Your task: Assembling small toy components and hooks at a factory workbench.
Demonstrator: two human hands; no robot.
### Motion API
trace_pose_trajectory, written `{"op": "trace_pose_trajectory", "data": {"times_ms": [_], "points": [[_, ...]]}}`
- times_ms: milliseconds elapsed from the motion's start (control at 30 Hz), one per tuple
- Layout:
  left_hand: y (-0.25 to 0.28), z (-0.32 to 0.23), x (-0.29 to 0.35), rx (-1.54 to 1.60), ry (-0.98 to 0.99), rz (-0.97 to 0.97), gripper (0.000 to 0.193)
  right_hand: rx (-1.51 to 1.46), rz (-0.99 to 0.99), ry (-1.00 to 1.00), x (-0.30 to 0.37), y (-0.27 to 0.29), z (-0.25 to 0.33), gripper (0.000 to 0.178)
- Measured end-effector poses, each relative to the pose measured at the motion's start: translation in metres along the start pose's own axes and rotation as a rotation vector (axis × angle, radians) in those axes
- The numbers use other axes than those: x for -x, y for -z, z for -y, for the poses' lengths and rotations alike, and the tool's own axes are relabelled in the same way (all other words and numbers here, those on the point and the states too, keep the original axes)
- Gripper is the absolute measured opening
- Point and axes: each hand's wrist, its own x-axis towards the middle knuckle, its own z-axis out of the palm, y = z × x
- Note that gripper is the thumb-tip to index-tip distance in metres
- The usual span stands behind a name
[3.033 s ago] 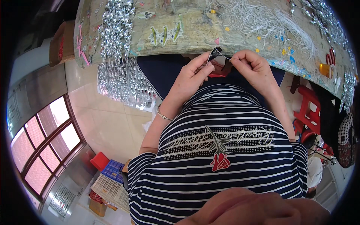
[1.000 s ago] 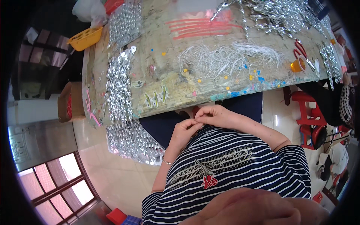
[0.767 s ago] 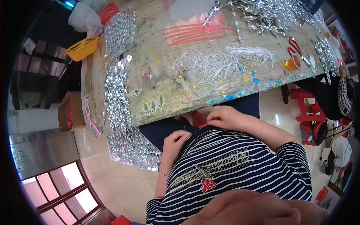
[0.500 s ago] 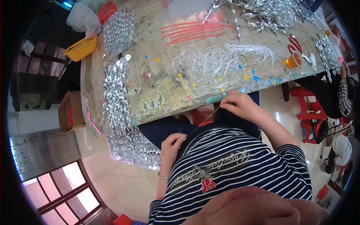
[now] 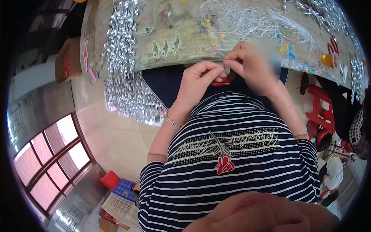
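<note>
In front of my lap, by the table's near edge, my left hand (image 5: pixel 199 83) and my right hand (image 5: pixel 257 67) meet with their fingertips almost touching. Each hand is closed in a pinch on a thin thread (image 5: pixel 220 61), of which only a short bit shows between the fingers. A blur covers part of the right hand. Just beyond, on the worn table (image 5: pixel 193 56), lie three green leaf-shaped pieces (image 5: pixel 166 46). A loose heap of white strings (image 5: pixel 255 17) spreads farther back.
Silver twisted strips (image 5: pixel 121 34) lie along the table's left and hang over its edge. Red-handled scissors (image 5: pixel 333 46) and an orange cup (image 5: pixel 328 60) are at the right, near small blue and yellow bits. A red stool (image 5: pixel 321 110) and another person's sleeve (image 5: pixel 356 127) are beyond.
My hands have come together from well apart, and the thread stretched between them is now mostly hidden. The view has shifted, so the table sits higher in the picture.
</note>
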Motion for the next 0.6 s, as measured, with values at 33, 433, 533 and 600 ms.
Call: {"op": "trace_pose_trajectory", "data": {"times_ms": [33, 433, 533, 600], "points": [[0.0015, 0.0034, -0.0002, 0.026, 0.01, 0.034, 0.012, -0.005, 0.015, -0.003, -0.0013, -0.0009, -0.0006, 0.005], [0.0074, 0.0075, 0.0065, 0.074, 0.067, 0.049, 0.011, -0.184, 0.008, -0.17, -0.0042, 0.002, -0.0073, 0.007], [0.0076, 0.0084, 0.0066, 0.073, 0.065, 0.073, 0.012, -0.327, -0.018, -0.247, -0.0044, -0.0005, -0.0075, 0.005], [0.009, 0.0117, 0.0051, 0.073, 0.046, 0.096, 0.013, -0.396, -0.029, -0.289, -0.0055, -0.0016, -0.0069, 0.005]]}}
